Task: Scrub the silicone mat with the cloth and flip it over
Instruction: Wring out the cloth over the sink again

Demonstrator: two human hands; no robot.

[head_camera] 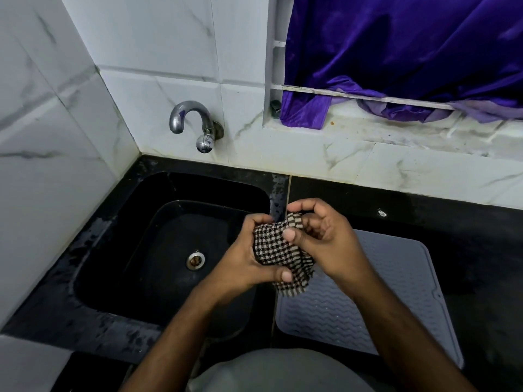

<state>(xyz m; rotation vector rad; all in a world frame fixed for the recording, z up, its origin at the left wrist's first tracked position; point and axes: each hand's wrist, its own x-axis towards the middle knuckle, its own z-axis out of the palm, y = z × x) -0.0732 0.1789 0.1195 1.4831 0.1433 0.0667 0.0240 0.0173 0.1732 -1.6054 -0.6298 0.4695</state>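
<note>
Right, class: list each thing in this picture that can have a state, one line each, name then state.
checked cloth: bunched up, held in both hands above the sink's right edge.
left hand: grip curled round the cloth.
right hand: pinches the cloth's top.
silicone mat: flat on the counter, ridged side up, not being scrubbed.
tap: no water running.
sink: drain open, no water pooled.

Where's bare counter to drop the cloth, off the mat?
Bare black counter runs between the white marble-tiled wall and the far edge of the grey ribbed silicone mat, and continues right of the mat. The black sink basin is also open. Crowded: the seam between sink and mat, where left hand and right hand grip the black-and-white checked cloth.
</note>
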